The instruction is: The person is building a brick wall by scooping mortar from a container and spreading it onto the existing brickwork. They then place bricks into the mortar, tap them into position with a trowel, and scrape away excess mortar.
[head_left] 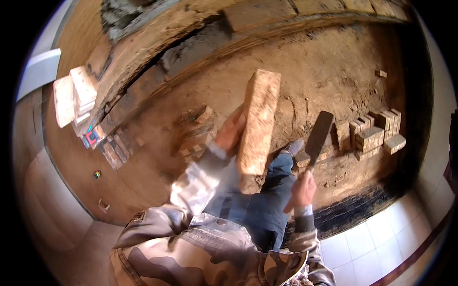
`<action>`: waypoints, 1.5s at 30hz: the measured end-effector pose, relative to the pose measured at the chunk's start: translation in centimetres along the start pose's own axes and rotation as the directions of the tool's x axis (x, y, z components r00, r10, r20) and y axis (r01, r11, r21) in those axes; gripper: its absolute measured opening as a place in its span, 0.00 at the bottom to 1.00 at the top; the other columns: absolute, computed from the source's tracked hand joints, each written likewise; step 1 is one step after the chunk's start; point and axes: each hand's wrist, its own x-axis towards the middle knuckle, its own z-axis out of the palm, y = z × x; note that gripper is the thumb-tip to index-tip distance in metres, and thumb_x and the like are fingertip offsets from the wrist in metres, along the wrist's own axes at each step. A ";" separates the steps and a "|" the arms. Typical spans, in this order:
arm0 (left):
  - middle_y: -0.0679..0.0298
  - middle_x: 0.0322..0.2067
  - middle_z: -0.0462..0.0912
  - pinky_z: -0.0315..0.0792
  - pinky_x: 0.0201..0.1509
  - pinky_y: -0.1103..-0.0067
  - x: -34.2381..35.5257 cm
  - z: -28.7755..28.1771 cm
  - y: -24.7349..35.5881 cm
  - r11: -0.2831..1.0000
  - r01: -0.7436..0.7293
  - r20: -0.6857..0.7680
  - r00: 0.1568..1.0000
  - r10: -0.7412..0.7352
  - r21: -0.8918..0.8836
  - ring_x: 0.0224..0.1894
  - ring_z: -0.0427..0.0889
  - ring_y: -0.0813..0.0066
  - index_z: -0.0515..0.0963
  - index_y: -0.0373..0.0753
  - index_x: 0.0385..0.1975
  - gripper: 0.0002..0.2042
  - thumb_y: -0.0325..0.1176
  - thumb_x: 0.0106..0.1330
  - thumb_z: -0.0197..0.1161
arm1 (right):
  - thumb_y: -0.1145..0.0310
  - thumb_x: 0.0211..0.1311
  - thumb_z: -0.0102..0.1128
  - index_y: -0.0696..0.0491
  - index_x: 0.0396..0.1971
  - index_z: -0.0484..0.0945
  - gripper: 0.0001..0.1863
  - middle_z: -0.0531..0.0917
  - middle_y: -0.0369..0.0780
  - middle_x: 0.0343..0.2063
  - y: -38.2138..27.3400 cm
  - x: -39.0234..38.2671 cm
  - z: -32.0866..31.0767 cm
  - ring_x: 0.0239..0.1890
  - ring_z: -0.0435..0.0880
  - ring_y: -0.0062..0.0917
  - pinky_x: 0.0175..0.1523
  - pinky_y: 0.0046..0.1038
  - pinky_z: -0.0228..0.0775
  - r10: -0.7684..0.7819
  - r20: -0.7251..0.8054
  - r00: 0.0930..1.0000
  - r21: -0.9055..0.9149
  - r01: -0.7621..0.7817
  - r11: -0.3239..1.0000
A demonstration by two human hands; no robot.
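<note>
My left hand [230, 129] is closed round the side of a long tan brick [260, 121], holding it upright above the dirt floor in the middle of the view. The fingertips behind the brick are hidden. To the right, my right hand [303, 188] grips the handle of a bricklayer's trowel [318, 138]. Its long, narrow, dark blade points up and away, apart from the brick. Beyond both hands a low brick wall [262, 14] curves across the far side, with grey mortar [191, 50] on it.
Stacked bricks [369, 138] stand at the right. Pale bricks [76, 93] are piled at the far left, near a small red and blue object [89, 138]. More bricks [114, 151] lie on the dirt floor [329, 62]. White tiles [355, 240] border the lower right.
</note>
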 end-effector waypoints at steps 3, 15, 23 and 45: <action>0.57 0.63 0.71 0.66 0.67 0.75 -5.1 -3.0 3.4 0.962 -0.128 0.007 0.991 0.130 0.241 0.63 0.71 0.71 0.56 0.37 0.73 0.36 0.51 0.73 0.58 | 0.52 0.77 0.45 0.53 0.30 0.71 0.20 0.68 0.30 0.15 -2.3 -3.4 -0.4 0.15 0.65 0.13 0.19 0.22 0.56 -0.308 0.175 0.935 -0.292 0.348 0.891; 0.57 0.66 0.70 0.62 0.70 0.77 -9.5 -8.8 5.0 0.940 0.117 -0.276 0.961 -0.025 0.319 0.66 0.69 0.71 0.62 0.30 0.69 0.31 0.50 0.77 0.51 | 0.54 0.75 0.43 0.57 0.30 0.73 0.22 0.73 0.46 0.15 -1.1 1.6 6.6 0.18 0.75 0.40 0.25 0.39 0.63 -0.328 0.633 0.701 -0.534 0.703 0.471; 0.54 0.64 0.70 0.62 0.69 0.76 -10.0 -7.2 5.3 0.874 0.017 -0.372 0.909 0.189 0.486 0.65 0.68 0.70 0.53 0.35 0.74 0.33 0.43 0.75 0.56 | 0.38 0.73 0.44 0.58 0.19 0.73 0.36 0.69 0.40 0.13 0.9 5.2 11.1 0.18 0.68 0.26 0.26 0.33 0.62 0.020 0.211 0.977 -0.499 0.090 0.862; 0.52 0.66 0.68 0.68 0.68 0.62 -13.5 -9.4 8.2 0.864 0.197 0.391 0.920 -0.001 -0.463 0.67 0.70 0.59 0.56 0.32 0.71 0.40 0.56 0.69 0.59 | 0.57 0.74 0.48 0.57 0.41 0.71 0.17 0.76 0.41 0.19 5.0 5.4 7.7 0.20 0.75 0.32 0.25 0.35 0.67 0.018 0.430 0.903 -0.641 0.291 0.710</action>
